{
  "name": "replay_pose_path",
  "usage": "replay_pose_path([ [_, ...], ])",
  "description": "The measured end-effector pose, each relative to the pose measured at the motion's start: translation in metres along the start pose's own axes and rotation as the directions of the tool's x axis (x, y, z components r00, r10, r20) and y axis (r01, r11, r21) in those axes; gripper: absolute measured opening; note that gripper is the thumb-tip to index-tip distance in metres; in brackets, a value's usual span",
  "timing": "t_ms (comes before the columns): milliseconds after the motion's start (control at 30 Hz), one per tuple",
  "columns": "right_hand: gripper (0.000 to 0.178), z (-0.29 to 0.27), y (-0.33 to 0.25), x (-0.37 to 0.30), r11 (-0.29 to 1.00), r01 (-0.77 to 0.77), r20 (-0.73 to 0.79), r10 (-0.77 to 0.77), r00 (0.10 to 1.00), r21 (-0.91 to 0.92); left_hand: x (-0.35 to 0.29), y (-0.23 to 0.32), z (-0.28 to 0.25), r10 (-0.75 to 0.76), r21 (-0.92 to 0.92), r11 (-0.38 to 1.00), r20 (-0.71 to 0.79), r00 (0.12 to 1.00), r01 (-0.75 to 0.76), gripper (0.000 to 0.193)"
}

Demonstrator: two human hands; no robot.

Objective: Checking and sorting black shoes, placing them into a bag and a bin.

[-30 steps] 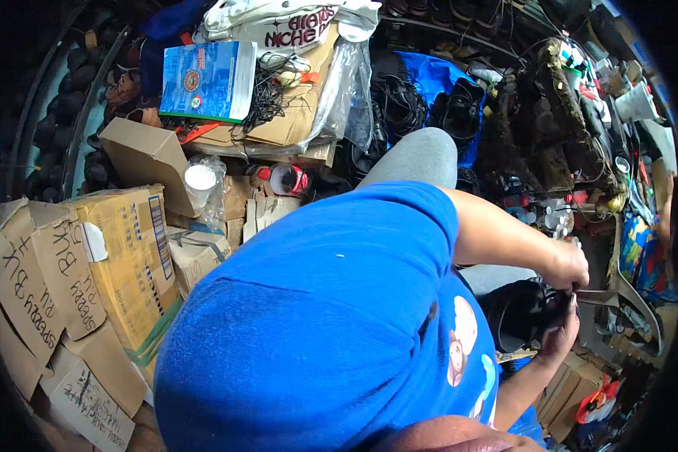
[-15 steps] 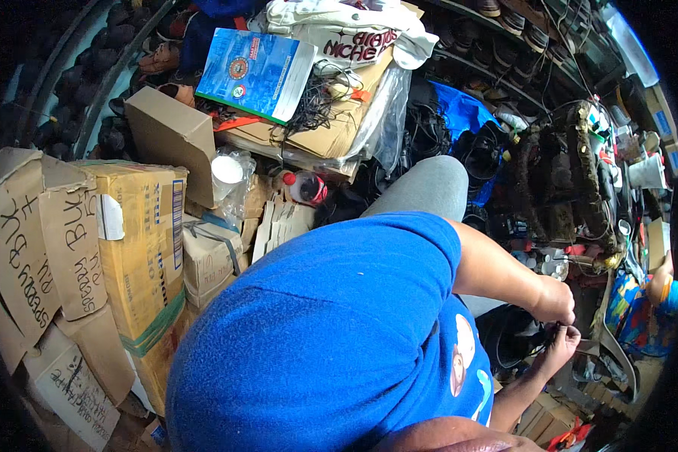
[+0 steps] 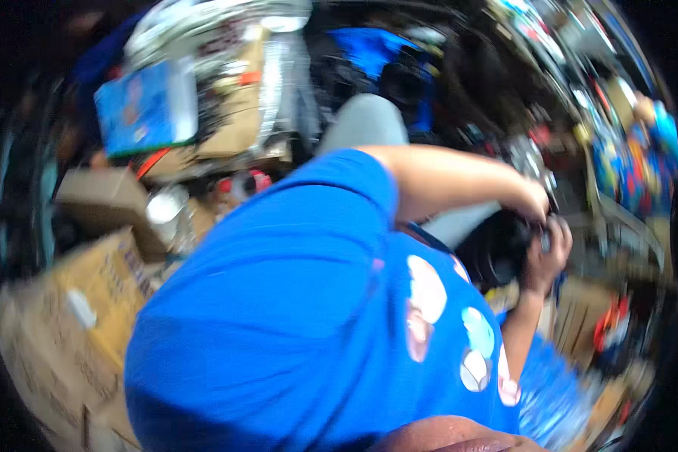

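Observation:
My left hand (image 3: pixel 532 200) is closed, at the end of the bare arm reaching across from the blue sleeve. Just below it my right hand (image 3: pixel 548 255) is raised, its fingers bent and their tips close to the left hand. A small dark piece seems to lie between the two hands, but blur hides what it is. Beside them, over my lap, rests a black rounded thing (image 3: pixel 496 245), perhaps a shoe, its kind not plain. My grey-clothed knee (image 3: pixel 366 124) rises beyond the left arm.
Cardboard boxes (image 3: pixel 105 290) crowd the left side. A blue book (image 3: pixel 145 105) lies on flat cardboard at the back left, near a white cup-like container (image 3: pixel 167 211). Blue plastic (image 3: pixel 554 392) lies at lower right, and a colourful patterned cloth (image 3: pixel 633 162) at far right.
The whole view has swung and blurred, so the surroundings and both hands sit elsewhere in the picture. Both hands stay close together, and more of the shirt front and blue plastic shows.

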State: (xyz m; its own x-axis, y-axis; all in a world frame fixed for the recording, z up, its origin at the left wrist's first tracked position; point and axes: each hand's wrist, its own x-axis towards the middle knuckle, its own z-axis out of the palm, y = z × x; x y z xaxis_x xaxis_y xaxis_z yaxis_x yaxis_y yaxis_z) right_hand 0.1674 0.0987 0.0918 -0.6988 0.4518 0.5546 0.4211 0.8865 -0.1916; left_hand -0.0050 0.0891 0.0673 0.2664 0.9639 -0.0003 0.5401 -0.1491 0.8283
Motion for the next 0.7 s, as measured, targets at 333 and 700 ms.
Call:
replay_pose_path([
  [333,0.028,-0.016,-0.004,-0.033,0.941,-0.246,-0.104,0.227,0.968,-0.231,0.023,0.022,0.026,-0.357,-0.456,0.813,0.098,0.929,0.361,0.033],
  [700,0.019,-0.014,0.011,-0.03,0.928,-0.297,-0.112,0.278,0.954,-0.225,0.045,0.041,0.018,-0.324,-0.04,0.943,0.091,0.942,0.329,0.038],
])
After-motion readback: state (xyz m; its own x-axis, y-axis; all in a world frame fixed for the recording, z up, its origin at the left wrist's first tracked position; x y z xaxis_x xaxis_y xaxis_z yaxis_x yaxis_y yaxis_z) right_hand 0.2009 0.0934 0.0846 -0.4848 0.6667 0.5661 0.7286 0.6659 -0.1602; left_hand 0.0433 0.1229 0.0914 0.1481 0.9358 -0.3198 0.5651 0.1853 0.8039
